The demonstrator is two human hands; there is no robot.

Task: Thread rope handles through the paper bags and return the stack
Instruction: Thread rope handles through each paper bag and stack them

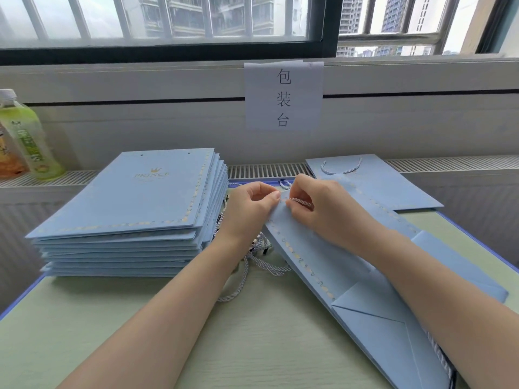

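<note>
My right hand (323, 209) pinches a twisted white-and-blue rope handle (302, 203) at the top edge of the flat light-blue paper bag (351, 276) lying on the table (pale green) (112, 332); my left hand (252, 203) pinches that edge beside it. The stack of light-blue paper bags (126, 214) sits left.

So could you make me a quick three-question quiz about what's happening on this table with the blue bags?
1. True or false: the stack of flat blue paper bags lies to the left of both hands.
2. What does the right hand pinch? A) bottle cap B) twisted rope handle C) pen
3. Fill in: the finished bag near the window already has a ____ threaded through it.

Key: 1 true. 2 B: the rope handle is at the top edge of the bag being worked on, which the left hand steadies. 3 rope handle.
</note>
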